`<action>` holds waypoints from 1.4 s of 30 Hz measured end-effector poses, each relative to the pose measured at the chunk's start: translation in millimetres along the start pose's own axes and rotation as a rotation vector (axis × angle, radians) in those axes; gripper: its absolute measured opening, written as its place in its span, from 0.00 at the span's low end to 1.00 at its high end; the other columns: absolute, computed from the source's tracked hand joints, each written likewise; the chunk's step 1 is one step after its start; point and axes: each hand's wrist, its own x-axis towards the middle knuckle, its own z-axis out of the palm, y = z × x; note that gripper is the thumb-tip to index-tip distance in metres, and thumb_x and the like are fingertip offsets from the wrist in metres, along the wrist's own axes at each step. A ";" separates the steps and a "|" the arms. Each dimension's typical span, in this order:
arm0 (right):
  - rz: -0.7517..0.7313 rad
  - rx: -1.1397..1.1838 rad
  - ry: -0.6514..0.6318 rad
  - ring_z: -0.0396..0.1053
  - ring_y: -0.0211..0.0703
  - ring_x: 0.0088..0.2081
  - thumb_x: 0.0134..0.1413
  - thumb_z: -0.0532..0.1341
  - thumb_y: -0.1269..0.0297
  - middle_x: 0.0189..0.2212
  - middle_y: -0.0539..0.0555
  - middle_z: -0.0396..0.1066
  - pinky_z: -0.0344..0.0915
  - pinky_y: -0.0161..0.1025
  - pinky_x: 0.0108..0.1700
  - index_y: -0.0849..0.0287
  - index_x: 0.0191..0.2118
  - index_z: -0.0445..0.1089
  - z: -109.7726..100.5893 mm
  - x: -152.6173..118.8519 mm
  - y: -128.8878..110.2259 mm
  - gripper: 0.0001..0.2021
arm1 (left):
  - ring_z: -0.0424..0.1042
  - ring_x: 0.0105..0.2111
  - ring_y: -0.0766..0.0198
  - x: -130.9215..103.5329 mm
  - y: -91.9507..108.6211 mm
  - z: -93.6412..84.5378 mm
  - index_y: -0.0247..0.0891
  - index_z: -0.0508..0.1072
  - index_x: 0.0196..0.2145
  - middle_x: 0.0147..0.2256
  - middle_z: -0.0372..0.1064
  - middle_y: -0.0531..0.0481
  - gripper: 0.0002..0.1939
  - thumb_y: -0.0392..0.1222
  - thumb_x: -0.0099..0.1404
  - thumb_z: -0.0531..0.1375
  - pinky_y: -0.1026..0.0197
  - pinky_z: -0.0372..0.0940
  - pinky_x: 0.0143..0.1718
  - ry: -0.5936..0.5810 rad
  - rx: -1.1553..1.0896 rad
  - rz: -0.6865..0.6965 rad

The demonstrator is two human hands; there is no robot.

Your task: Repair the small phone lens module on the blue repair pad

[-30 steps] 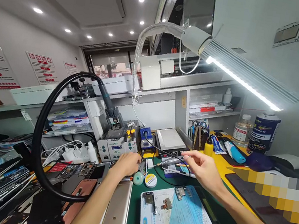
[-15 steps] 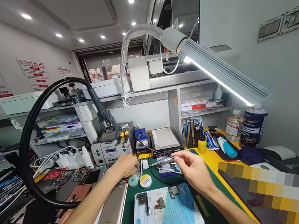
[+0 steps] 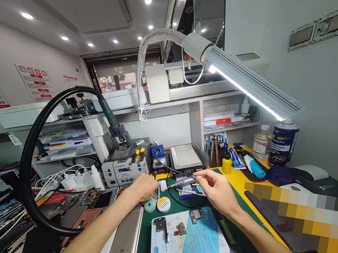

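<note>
My left hand [image 3: 145, 188] is closed, knuckles up, beside the round green-white container [image 3: 149, 205] and in front of the grey control station [image 3: 124, 170]; what its fingers hold is hidden. My right hand [image 3: 215, 188] pinches at the end of the grey pen-shaped tool [image 3: 185, 182] and its dark cable, over the green mat; exactly which it grips is unclear. A white and yellow round tin [image 3: 163, 204] sits between the hands. Nearer me lies a blue and white box [image 3: 190, 242] with small phone parts [image 3: 160, 225] on top.
A gold phone [image 3: 125, 240] lies beside my left forearm. A thick black hose [image 3: 26, 154] arches at the left above boards and cables. The lamp [image 3: 250, 82] hangs overhead. A dark phone [image 3: 278, 224] lies right of my right forearm.
The view has shifted slightly. My left hand has moved a little, with its fingers still closed near the container. My right hand stays nearly in place.
</note>
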 end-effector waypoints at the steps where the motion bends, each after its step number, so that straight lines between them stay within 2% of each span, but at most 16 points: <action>1: -0.001 -0.005 0.002 0.58 0.37 0.22 0.59 0.58 0.57 0.19 0.47 0.62 0.52 0.35 0.24 0.63 0.40 0.75 0.0 0.1 0.5 0.14 | 0.73 0.45 0.56 0.5 -0.3 0.7 0.35 0.70 0.51 0.49 0.70 0.44 0.15 0.45 0.69 0.59 0.48 0.70 0.45 0.002 -0.003 0.004; 8: 0.001 -0.022 0.005 0.58 0.38 0.22 0.60 0.58 0.58 0.19 0.47 0.62 0.52 0.35 0.24 0.62 0.40 0.75 -0.3 1.3 3.5 0.14 | 0.73 0.44 0.57 1.8 -9.3 12.0 0.35 0.71 0.50 0.48 0.71 0.44 0.15 0.45 0.69 0.59 0.49 0.70 0.45 0.063 -0.105 0.010; 14: -0.001 -0.014 0.016 0.58 0.38 0.22 0.59 0.58 0.59 0.19 0.47 0.62 0.53 0.35 0.25 0.61 0.40 0.75 -1.8 2.5 3.3 0.13 | 0.73 0.42 0.58 -8.5 -22.9 26.1 0.35 0.71 0.48 0.46 0.72 0.45 0.14 0.45 0.69 0.59 0.50 0.71 0.44 0.204 -0.304 -0.047; 21: 0.000 0.015 0.018 0.58 0.38 0.23 0.58 0.59 0.60 0.20 0.48 0.64 0.52 0.35 0.25 0.63 0.39 0.75 -1.0 2.6 3.8 0.13 | 0.74 0.36 0.62 -24.4 -30.2 40.6 0.34 0.72 0.45 0.41 0.73 0.48 0.13 0.46 0.70 0.58 0.55 0.72 0.38 0.443 -0.697 -0.194; 27: 0.027 0.055 0.005 0.57 0.37 0.21 0.57 0.60 0.59 0.19 0.47 0.62 0.51 0.35 0.24 0.63 0.40 0.75 -1.0 3.0 0.4 0.13 | 0.73 0.33 0.64 -46.8 -34.2 30.4 0.33 0.72 0.43 0.38 0.72 0.49 0.12 0.46 0.70 0.58 0.57 0.71 0.35 0.546 -1.065 -0.254; 30: 0.037 0.104 -0.026 0.56 0.36 0.22 0.56 0.61 0.58 0.19 0.47 0.62 0.51 0.35 0.24 0.64 0.39 0.75 0.7 1.1 -4.0 0.13 | 0.73 0.34 0.64 -63.6 -24.7 21.5 0.33 0.72 0.43 0.38 0.72 0.49 0.12 0.45 0.69 0.59 0.58 0.71 0.35 0.539 -1.219 -0.238; 35: 0.085 0.225 -0.191 0.57 0.34 0.20 0.55 0.62 0.58 0.19 0.47 0.62 0.54 0.33 0.22 0.63 0.34 0.73 9.6 -9.1 -12.7 0.12 | 0.70 0.27 0.68 -78.8 11.9 5.2 0.33 0.72 0.36 0.32 0.70 0.53 0.09 0.43 0.68 0.60 0.63 0.68 0.28 0.488 -1.438 -0.207; 39: 0.144 0.294 -0.361 0.61 0.35 0.19 0.55 0.63 0.58 0.17 0.47 0.64 0.57 0.32 0.21 0.63 0.36 0.74 18.3 -19.5 -18.1 0.12 | 0.60 0.19 0.73 -75.2 40.4 -12.1 0.33 0.71 0.30 0.24 0.64 0.58 0.09 0.40 0.65 0.62 0.69 0.57 0.20 0.468 -1.595 -0.187; 42: 0.170 0.318 -0.433 0.65 0.37 0.22 0.54 0.65 0.57 0.20 0.49 0.68 0.57 0.30 0.20 0.62 0.41 0.75 21.2 -24.0 -20.3 0.14 | 0.51 0.16 0.76 -70.9 54.7 -23.3 0.32 0.72 0.28 0.21 0.60 0.59 0.09 0.41 0.61 0.64 0.70 0.48 0.17 0.471 -1.702 -0.166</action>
